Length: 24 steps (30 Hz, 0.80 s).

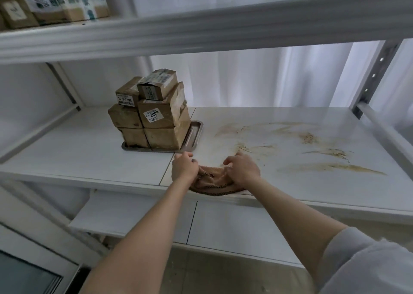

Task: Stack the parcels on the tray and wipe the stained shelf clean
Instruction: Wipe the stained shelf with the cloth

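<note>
Now L hand (184, 167) & R hand (242, 169) fingers grasp brown cloth (212, 183) at stained shelf (312, 193) front; parcels (154, 112) stacked on tray (194, 137).

A parcel storeroom lined with white metal racking (201, 32).
Cardboard parcels (156, 117) with numbered stickers stand stacked just beyond the left grip (184, 167); more boxes (55, 1) sit high above it, and a slotted steel upright (375, 74) rises beyond the right grip (242, 168).

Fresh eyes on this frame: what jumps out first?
The smeared brown stains across the right half of the white middle shelf stand out most. To their left, a stack of cardboard parcels sits on a metal tray. At the shelf's front edge, the left hand and right hand meet on a bunched brown cloth.
</note>
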Each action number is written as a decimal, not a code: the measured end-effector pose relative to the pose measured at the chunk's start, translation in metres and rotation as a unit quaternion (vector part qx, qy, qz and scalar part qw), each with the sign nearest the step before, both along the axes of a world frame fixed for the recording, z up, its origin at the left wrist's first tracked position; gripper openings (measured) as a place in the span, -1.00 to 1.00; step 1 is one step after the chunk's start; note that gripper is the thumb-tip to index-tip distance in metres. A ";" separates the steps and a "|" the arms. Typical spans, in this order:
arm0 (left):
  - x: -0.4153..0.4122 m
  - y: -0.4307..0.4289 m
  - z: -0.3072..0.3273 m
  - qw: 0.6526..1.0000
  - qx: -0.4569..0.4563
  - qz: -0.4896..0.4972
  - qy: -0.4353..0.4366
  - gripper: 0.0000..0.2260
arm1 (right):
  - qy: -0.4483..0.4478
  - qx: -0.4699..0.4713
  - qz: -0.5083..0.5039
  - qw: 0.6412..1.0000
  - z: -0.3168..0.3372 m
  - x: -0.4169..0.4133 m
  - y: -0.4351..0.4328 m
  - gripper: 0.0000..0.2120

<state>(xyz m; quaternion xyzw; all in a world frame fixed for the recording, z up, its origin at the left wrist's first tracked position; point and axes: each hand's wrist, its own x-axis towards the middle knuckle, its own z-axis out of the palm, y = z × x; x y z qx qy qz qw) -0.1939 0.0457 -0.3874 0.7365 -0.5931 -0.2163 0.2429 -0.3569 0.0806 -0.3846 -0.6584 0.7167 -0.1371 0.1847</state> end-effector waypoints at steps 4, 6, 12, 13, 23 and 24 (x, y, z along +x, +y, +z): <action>-0.016 0.001 -0.001 0.999 -0.032 -0.021 0.001 -0.73 | 0.066 0.110 0.164 0.978 -0.027 0.032 -0.001 -0.58; -0.021 0.000 -0.003 0.999 -0.034 -0.029 0.000 -0.73 | 0.069 0.123 0.144 0.979 -0.036 0.022 -0.011 -0.57; -0.028 -0.009 -0.011 0.998 -0.035 -0.042 -0.008 -0.74 | 0.088 0.134 -0.024 0.987 -0.037 -0.068 -0.020 -0.44; -0.030 -0.009 -0.012 0.999 -0.033 -0.042 -0.011 -0.75 | 0.086 0.138 -0.051 0.985 -0.037 -0.083 -0.018 -0.46; -0.014 -0.022 -0.005 0.997 -0.055 -0.050 -0.012 -0.75 | 0.153 0.069 -0.121 0.978 -0.034 -0.061 -0.027 -0.52; -0.008 -0.022 -0.006 0.997 -0.058 -0.046 -0.012 -0.74 | 0.135 0.072 -0.103 0.983 -0.033 -0.051 -0.031 -0.53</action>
